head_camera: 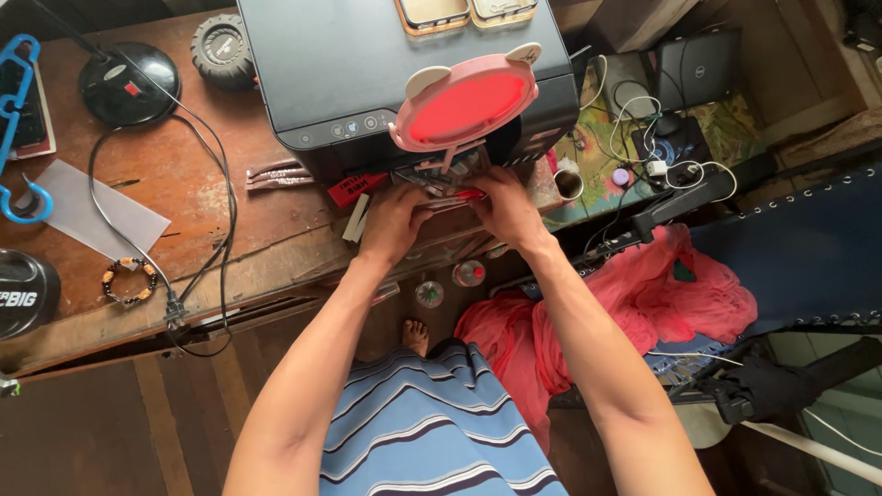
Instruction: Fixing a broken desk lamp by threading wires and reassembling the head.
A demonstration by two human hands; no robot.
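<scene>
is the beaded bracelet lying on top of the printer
No, the beaded bracelet lies on the wooden desk beside a black cable, well left of the printer.

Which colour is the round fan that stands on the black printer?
The round fan is pink with a red centre, in the head view.

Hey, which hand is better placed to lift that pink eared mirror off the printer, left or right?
Probably the right hand: it sits almost directly below the pink mirror, whose stand comes down beside it. The left hand is lower and farther to the side. Both hands are busy at the printer front.
</scene>
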